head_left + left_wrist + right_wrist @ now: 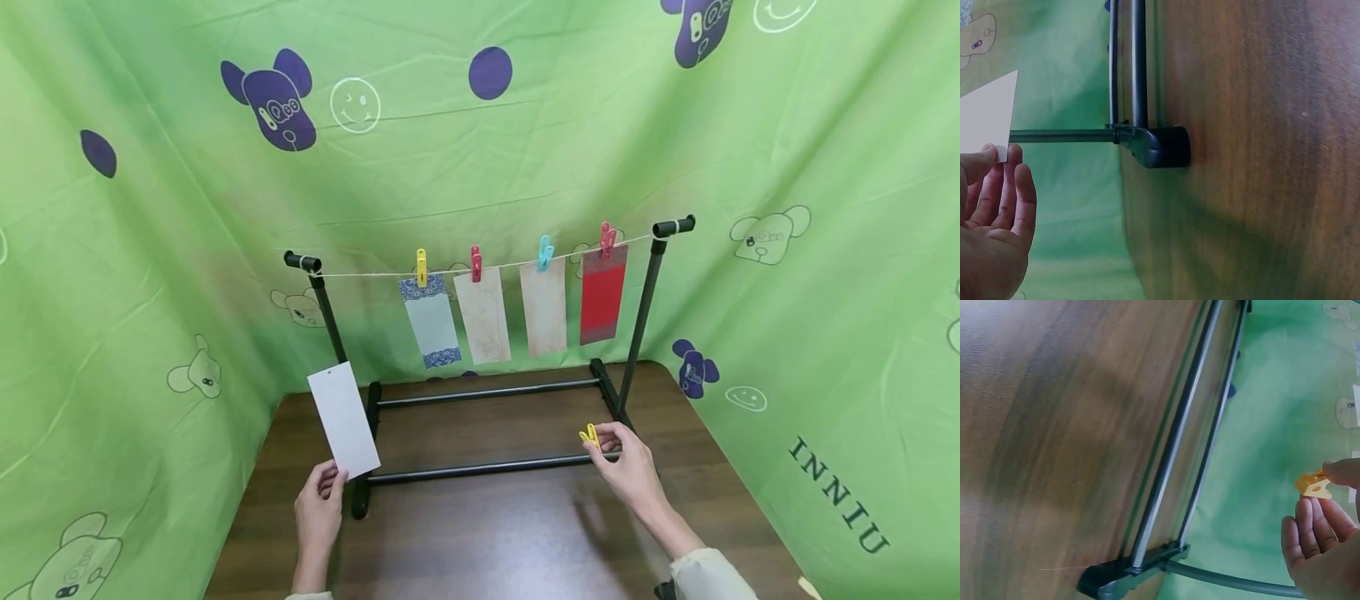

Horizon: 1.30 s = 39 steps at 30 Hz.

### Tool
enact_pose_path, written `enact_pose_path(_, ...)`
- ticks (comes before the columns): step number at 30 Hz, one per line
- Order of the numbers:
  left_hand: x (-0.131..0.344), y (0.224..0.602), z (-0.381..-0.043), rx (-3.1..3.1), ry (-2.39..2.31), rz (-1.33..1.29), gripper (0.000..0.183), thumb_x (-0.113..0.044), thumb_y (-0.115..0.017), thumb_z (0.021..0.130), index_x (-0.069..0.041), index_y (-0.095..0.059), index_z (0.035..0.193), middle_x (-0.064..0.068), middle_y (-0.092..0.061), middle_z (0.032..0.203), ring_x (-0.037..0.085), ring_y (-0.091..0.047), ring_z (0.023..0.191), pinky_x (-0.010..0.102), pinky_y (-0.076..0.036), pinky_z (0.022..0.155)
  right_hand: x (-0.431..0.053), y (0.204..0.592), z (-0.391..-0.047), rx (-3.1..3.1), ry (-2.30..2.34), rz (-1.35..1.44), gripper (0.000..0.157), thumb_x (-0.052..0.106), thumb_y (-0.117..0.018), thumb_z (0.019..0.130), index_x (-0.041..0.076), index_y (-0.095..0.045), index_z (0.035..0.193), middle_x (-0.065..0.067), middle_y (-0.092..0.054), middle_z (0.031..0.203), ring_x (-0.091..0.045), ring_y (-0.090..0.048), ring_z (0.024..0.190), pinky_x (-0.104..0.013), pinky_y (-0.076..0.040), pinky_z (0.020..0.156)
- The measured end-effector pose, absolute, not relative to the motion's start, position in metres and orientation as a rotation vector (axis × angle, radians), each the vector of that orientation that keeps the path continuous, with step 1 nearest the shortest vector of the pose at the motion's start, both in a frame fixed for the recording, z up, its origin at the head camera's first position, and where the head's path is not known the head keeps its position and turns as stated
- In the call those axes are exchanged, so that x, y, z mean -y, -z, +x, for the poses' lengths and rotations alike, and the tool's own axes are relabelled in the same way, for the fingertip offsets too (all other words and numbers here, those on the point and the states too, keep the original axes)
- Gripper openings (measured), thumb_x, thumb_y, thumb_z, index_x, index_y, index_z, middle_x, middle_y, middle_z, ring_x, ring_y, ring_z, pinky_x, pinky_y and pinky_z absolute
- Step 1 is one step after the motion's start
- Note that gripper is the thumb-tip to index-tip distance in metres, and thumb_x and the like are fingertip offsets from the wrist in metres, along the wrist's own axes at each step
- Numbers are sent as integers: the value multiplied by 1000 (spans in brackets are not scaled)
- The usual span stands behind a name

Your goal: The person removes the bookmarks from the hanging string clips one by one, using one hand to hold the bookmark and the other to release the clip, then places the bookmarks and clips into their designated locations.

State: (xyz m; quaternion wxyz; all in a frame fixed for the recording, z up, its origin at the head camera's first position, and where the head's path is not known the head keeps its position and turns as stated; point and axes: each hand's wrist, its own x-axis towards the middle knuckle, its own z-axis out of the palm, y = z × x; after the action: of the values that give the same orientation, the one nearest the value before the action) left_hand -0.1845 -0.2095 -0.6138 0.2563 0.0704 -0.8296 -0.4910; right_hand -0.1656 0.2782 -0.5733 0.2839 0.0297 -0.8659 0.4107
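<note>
My left hand pinches a white card by its lower corner and holds it up in front of the rack's left post. The card has a small hole near its top edge. In the left wrist view, the thumb lies on the card with fingers behind it. A yellow clothespin is pinched between thumb and fingers of my right hand, over the right end of the rack's front bar. Behind both hands, a string runs between the posts and carries several clipped cards.
On the string hang a blue-patterned card, two pale cards and a red card, held by yellow, red and blue clothespins. The black rack stands on a brown wooden table. Green printed cloth surrounds it.
</note>
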Motion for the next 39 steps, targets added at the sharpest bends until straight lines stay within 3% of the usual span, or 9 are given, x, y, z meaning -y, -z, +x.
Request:
enact_pose_path(8,218,620,-181,2262,1314,263,16,1,-77,98,4,-73,113,22,-77,101,0,-65,83,5,-48,73,-281,583,-161,2341,-1116,54,24,-1,-88,85,-2,-73,104,-4,-71,84,-19,-66,73,-14,-50,69)
enact_pose_path(18,226,621,-177,2298,1283,316,16,1,-75,99,6,-73,114,24,-77,105,16,-70,87,5,-47,73,-287,594,-159,2393,-1092,7,23,1,-88,86,0,-72,103,-3,-70,84,-21,-65,76,-8,-44,71)
enact_pose_path(29,236,628,-174,2271,1325,348,20,4,-75,98,7,-72,117,25,-78,106,-1,-64,84,2,-47,74,-290,600,-155,2451,-1060,-35,23,1,-87,86,-2,-72,103,-4,-70,86,-25,-65,78,-33,-55,72)
enact_pose_path(39,244,632,-176,2307,1313,425,19,2,-72,100,8,-71,119,27,-76,109,21,-71,90,2,-45,71,-295,612,-155,2479,-1052,-45,23,0,-87,85,-3,-71,102,-5,-70,85,-18,-63,76,-26,-54,69)
